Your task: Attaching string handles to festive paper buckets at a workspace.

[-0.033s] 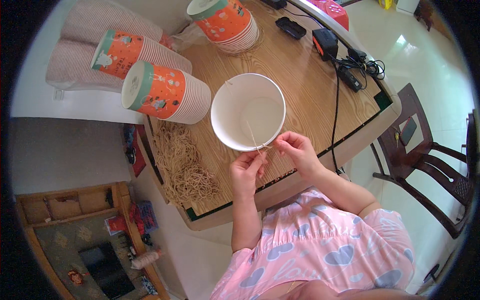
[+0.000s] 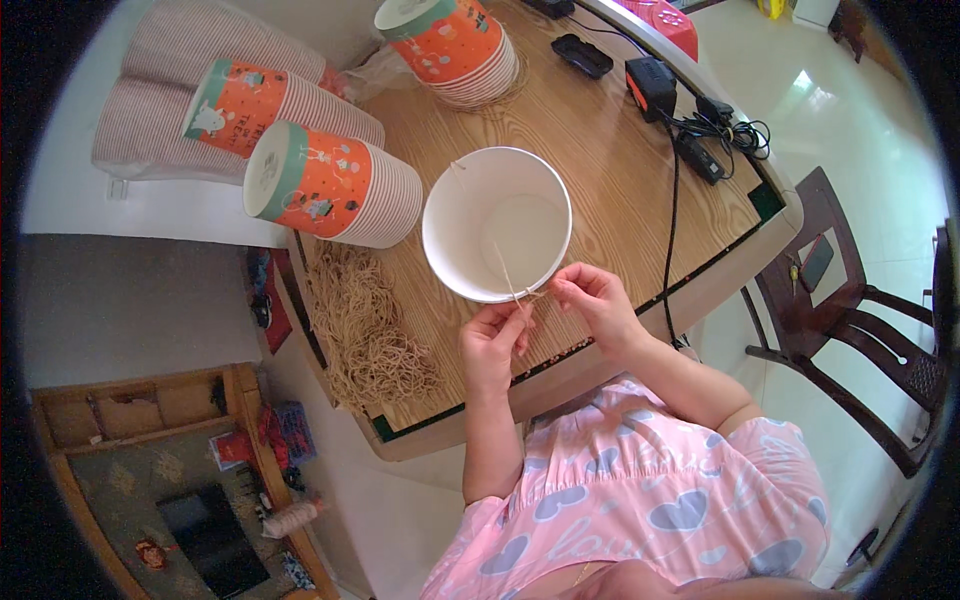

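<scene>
A round white paper tub [image 2: 455,235] sits open at the centre of the frame, its smooth, plain inside facing up. A thin tan cord [image 2: 506,272] hangs over its near rim and down into it; a short bit of similar cord shows at the far rim.

The tub stands on a wood-grain table [image 2: 625,190]. Just to its left, a nested stack of orange-and-green patterned tubs [image 2: 335,185] lies on its side, partly covering a second such stack [image 2: 285,105]; a third [image 2: 455,50] stands at the top centre. Below the nearest stack is a loose heap of tan cord [image 2: 370,330]. At the upper right lie a black-and-orange charger [image 2: 651,88] and coiled black cables [image 2: 735,133].

Both hands meet at the tub's near rim, fingers nearly closed. The left hand [image 2: 492,340] pinches the cord; the right hand [image 2: 592,297] seems to grip its other end, though the fingertips are too small to be certain.
</scene>
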`<state>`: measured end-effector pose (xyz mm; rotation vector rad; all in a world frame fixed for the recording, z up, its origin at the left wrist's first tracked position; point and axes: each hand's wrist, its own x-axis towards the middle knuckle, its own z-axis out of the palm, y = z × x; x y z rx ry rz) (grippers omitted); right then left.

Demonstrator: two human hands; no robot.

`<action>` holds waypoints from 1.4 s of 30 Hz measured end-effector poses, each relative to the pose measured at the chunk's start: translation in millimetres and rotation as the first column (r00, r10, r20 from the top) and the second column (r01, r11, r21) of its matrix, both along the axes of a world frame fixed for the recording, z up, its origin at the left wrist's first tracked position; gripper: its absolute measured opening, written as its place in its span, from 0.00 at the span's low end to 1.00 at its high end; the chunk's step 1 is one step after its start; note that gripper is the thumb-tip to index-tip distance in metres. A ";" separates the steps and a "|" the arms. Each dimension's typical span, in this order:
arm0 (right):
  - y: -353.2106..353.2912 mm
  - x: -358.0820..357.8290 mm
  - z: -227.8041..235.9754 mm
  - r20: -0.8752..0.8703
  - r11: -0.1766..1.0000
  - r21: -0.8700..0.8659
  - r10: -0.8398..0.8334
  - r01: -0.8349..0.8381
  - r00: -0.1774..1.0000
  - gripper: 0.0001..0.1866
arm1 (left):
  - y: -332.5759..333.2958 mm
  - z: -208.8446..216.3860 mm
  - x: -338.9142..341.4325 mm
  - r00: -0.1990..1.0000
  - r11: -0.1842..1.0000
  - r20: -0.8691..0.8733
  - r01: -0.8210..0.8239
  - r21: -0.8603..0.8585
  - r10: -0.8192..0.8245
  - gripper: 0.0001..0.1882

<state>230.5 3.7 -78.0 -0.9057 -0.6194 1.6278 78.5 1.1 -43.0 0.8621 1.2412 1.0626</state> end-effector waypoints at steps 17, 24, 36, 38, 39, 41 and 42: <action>-16.4 -4.4 13.8 0.446 0.872 0.490 -0.255 0.004 0.858 0.05 | 3.3 -21.9 -0.2 0.991 0.991 0.047 0.126 -0.052 -0.123 0.03; -15.6 -0.4 10.0 0.481 0.884 0.464 -0.303 0.053 0.823 0.06 | -2.2 -12.8 1.4 0.990 0.990 0.030 0.140 -0.007 -0.140 0.06; -14.5 -2.5 9.4 0.509 0.831 0.555 -0.296 -0.045 0.808 0.06 | -3.4 -13.2 -4.4 0.984 0.994 0.165 0.080 -0.070 -0.068 0.05; -15.9 -1.2 8.6 0.514 0.827 0.557 -0.265 -0.082 0.816 0.06 | -2.3 -13.3 -5.6 0.981 0.991 0.188 0.075 -0.107 -0.054 0.05; -16.6 -1.2 10.3 0.518 0.825 0.559 -0.264 -0.088 0.813 0.06 | -2.4 -12.8 -7.8 0.979 0.991 0.199 0.073 -0.111 -0.049 0.05; -17.7 -2.4 9.9 0.522 0.821 0.562 -0.260 -0.099 0.812 0.06 | -3.1 -12.1 -10.6 0.977 0.991 0.209 0.065 -0.114 -0.040 0.06; -18.1 -2.8 6.3 0.470 0.886 0.461 -0.197 -0.049 0.860 0.07 | -3.1 -12.8 -10.4 0.982 0.994 0.185 0.051 -0.101 -0.031 0.05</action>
